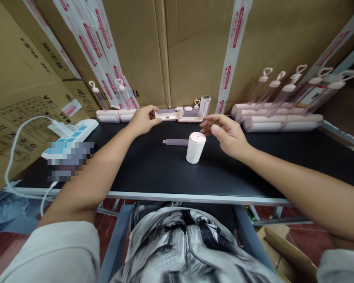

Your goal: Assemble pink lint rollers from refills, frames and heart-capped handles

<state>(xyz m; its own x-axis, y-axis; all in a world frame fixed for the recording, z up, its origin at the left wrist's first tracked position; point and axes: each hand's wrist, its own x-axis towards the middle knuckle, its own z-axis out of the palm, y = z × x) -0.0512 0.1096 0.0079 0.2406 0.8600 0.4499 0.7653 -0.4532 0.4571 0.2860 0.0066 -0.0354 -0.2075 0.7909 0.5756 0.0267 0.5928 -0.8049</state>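
My left hand (144, 119) pinches the left end of a pale pink, trough-shaped shell (168, 116), raised near the back of the black table. My right hand (228, 134) is open, fingers apart and pointing left, with no object in it. Just left of and below its fingertips stands a white cylinder (194, 151) with a pink top, upright on the table. Behind that cylinder lies a translucent purple tube (175, 142), its right end hidden. A second pink shell (191, 119) rests farther back, beyond my right fingertips.
Upright clear tubes with heart-shaped loops (288, 88) stand among pale pink cylinders (265, 122) at right; similar pieces (107, 116) sit back left. A white open-topped cup (205, 100) is at the back. A power strip (73, 135) with cables lies left. Cardboard (194, 51) walls the rear.
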